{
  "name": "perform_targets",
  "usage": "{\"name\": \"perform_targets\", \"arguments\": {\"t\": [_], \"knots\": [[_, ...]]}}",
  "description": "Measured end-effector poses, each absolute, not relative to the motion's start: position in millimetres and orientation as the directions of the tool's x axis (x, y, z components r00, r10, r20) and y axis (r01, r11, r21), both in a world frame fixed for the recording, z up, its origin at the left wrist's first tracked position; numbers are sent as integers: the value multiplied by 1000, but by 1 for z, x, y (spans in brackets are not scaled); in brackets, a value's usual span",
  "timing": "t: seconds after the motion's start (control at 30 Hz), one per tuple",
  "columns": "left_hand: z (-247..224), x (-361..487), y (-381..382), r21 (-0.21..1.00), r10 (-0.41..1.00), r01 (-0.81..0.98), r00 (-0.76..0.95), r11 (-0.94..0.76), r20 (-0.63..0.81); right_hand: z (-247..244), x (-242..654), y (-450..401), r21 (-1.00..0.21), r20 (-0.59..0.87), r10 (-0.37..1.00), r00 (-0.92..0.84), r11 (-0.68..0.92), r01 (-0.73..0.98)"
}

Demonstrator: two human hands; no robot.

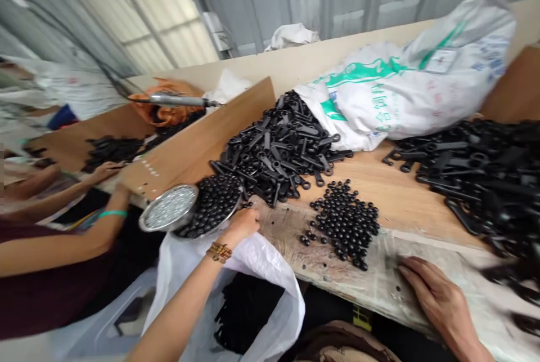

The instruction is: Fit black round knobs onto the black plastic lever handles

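My left hand (241, 226), with a beaded bracelet (219, 251) at the wrist, is at the bench edge beside a bowl of black balls (213, 204). Its fingers are curled closed, and what they hold, if anything, is hidden. Below that forearm hangs a white sack (270, 260) with dark parts inside. My right hand (434, 289) rests low on the worn front strip of the bench, fingers stretched out towards the left. A dark blur lies by its fingertips. Between my hands spread many loose black balls (348, 221).
Behind the balls rises a heap of black ring-ended handles (274, 148) spilling from a white woven sack (392, 92). More black handles (485, 170) lie at right. A metal bowl of small silvery pieces (171, 207) adjoins a wooden divider (202, 137). A co-worker's arm (93, 232) is at left.
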State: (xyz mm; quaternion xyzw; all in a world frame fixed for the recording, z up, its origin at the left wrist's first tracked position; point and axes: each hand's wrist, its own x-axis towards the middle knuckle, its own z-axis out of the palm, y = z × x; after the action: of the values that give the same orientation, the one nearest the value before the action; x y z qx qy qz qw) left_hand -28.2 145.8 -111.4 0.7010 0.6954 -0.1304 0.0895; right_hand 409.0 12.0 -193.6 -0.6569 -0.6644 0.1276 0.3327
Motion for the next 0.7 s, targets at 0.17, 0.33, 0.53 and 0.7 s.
{"name": "perform_targets", "arguments": {"t": [0.17, 0.33, 0.53, 0.7], "knots": [[-102, -5, 157, 52, 960, 994, 105, -95, -260, -179, 400, 17, -694, 234, 963, 131, 72, 716], [-95, 77, 160, 206, 936, 939, 311, -275, -166, -175, 404, 17, -722, 198, 970, 142, 47, 690], [-104, 169, 162, 251, 893, 878, 440, -407, -92, -193, 417, 15, -687, 202, 969, 143, 36, 726], [-97, 160, 159, 212, 905, 888, 424, -408, -39, -226, 438, 15, -605, 246, 969, 30, 129, 786]]}}
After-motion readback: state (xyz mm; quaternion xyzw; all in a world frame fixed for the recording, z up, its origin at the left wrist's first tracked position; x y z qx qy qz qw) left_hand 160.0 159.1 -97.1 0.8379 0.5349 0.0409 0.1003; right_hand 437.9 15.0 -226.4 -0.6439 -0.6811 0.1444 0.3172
